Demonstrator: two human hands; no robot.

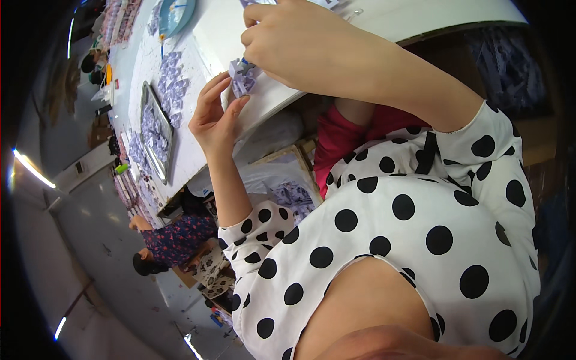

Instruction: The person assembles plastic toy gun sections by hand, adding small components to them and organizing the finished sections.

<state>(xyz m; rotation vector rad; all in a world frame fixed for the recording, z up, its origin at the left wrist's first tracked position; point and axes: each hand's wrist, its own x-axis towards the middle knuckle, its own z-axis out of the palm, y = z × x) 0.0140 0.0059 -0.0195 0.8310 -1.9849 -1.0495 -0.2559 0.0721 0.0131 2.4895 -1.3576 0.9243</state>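
Both hands are mid-assembly on a small purple paper piece (242, 77) at the white table (420, 18) edge, left hand (215, 117) pinching underneath, right hand (294, 42) gripping above (next bit probably needs careful fingertip pressing).

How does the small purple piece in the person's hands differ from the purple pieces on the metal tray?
The small purple piece is single and pinched between the left hand and right hand; the tray pieces lie untouched in a heap on the metal tray. Both share the pale purple colour.
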